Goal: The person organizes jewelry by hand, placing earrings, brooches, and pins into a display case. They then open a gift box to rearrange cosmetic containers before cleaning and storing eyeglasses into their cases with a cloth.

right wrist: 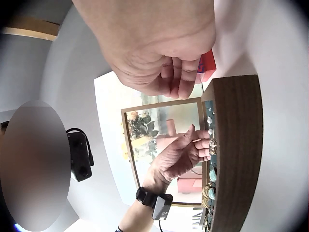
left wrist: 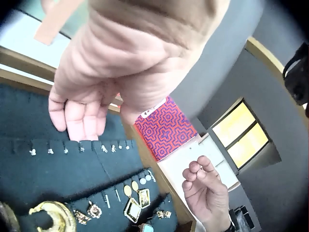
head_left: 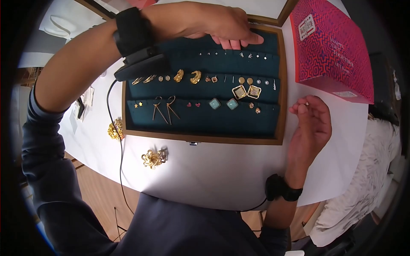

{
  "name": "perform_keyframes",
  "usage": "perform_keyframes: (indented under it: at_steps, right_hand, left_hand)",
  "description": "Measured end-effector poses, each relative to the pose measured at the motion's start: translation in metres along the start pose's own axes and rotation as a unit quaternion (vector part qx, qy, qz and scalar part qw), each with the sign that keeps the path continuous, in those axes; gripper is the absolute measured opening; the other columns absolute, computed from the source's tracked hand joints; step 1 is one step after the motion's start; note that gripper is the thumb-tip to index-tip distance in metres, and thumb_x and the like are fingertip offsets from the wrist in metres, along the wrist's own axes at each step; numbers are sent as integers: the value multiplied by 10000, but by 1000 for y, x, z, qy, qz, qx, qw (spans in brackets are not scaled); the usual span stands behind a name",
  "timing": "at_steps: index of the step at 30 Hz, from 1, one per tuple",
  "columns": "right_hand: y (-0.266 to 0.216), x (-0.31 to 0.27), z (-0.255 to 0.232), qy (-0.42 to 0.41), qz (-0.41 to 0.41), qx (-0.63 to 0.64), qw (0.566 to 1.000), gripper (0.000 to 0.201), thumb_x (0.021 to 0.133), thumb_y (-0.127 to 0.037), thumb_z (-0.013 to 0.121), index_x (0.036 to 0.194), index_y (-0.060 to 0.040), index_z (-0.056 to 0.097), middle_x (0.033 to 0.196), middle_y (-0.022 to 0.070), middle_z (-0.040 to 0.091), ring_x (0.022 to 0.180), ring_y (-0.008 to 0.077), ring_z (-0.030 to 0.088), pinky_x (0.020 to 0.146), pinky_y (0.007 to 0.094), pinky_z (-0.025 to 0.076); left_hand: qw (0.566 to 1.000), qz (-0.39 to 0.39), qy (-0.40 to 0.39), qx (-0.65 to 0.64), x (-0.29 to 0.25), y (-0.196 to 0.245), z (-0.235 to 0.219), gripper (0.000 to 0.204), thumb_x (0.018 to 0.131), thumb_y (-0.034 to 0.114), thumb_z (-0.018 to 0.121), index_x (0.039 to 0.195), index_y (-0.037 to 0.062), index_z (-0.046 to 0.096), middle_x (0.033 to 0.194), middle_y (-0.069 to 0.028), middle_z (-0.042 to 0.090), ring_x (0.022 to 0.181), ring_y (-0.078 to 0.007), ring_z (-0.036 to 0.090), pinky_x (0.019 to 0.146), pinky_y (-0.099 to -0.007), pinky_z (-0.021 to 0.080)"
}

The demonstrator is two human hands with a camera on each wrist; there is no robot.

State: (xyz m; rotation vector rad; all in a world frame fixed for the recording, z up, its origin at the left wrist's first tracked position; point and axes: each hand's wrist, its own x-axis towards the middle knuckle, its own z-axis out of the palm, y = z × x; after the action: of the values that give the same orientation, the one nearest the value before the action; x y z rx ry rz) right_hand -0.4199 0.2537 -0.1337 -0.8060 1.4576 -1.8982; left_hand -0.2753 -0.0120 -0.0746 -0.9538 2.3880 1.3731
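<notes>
A wooden jewellery case (head_left: 280, 85) lies open on the white table, its dark teal padding holding rows of earrings. My left hand (head_left: 228, 26) reaches over the back of the case, fingers extended down against the padding behind the row of tiny studs (head_left: 250, 56). Beside the case's right edge, my right hand (head_left: 312, 128) pinches a tiny earring (head_left: 306, 103) between thumb and fingertips. Gold hoop earrings (head_left: 195, 77), square drop earrings (head_left: 254, 91) and turquoise earrings (head_left: 232, 104) fill the nearer rows. In the right wrist view, the right hand's palm hides its pinched fingertips' hold.
A pink patterned box (head_left: 331, 47) stands right of the case. Gold jewellery (head_left: 152, 158) lies in front, with another gold pile (head_left: 115, 129) at the left corner. A black cable (head_left: 121, 162) hangs from the left wrist camera. The raised glass lid (right wrist: 126, 140) stands behind.
</notes>
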Motion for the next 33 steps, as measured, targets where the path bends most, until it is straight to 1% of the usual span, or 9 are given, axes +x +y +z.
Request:
perform_keyframes:
  at_steps: [2,5,7,11,17,23,26,29,33]
  right_hand:
    - [-1,1,1,-3,-2,1,1000,195,959,25,669,1153,45,656,1022,107,712,896,146,687,870,334,592]
    - [-2,0,2,-4,2,0,1000,195,960,24,669,1153,45,656,1022,107,711,896,145,685,873,335,590]
    - [-1,0,1,-5,1,5,1000,196,960,23,669,1154,46,655,1021,108,710,895,146,684,873,336,589]
    - [-1,0,1,2,4,3,1000,199,961,23,668,1157,47,654,1019,108,710,893,147,683,873,338,588]
    - [-3,0,2,-10,-2,16,1000,199,962,28,660,1159,50,652,1015,106,710,896,147,684,875,331,588]
    - [-4,0,3,-2,2,0,1000,195,961,35,655,1156,51,654,1013,103,710,892,142,685,874,323,588]
    - [-3,0,3,-1,-1,1,1000,198,961,36,657,1158,51,653,1012,105,711,892,143,686,874,324,589]
    - [-3,0,2,-6,0,13,1000,199,961,35,659,1160,52,653,1013,108,712,891,144,687,875,326,590]
    - [-3,0,2,-6,0,9,1000,202,960,37,658,1161,53,652,1018,112,714,892,147,690,876,332,591]
  left_hand:
    - [999,-10,14,-33,-3,-2,-1,599,912,579,734,1079,5,741,880,-23,692,844,-114,634,769,-215,526]
    - [958,71,-99,-259,-29,-2,-12,496,1016,424,656,1234,-19,614,1124,-93,641,1028,-111,612,890,-238,513]
    - [949,62,-89,-298,-37,6,-10,516,993,423,694,1239,-21,603,1120,-73,633,1024,-115,613,889,-235,520]
    - [997,5,46,-63,0,-3,7,585,906,539,761,1132,1,725,910,-27,702,840,-113,636,775,-220,535]
    - [975,-68,79,-199,-15,10,15,564,905,446,799,1235,5,676,965,-28,707,887,-106,647,811,-223,547]
    - [999,13,26,-39,-3,0,1,603,938,575,703,1111,-3,719,930,-43,720,896,-121,659,803,-248,535]
    - [961,46,-57,-266,-25,-7,-11,444,1009,321,686,1241,-45,588,1095,-74,651,1020,-126,616,892,-237,522]
    - [998,11,55,-3,-9,-9,-4,648,947,643,643,1063,13,737,913,-69,722,877,-140,653,796,-268,527]
    - [998,17,-1,53,-11,0,-6,707,928,688,630,1100,10,734,991,-106,739,927,-167,673,821,-271,525]
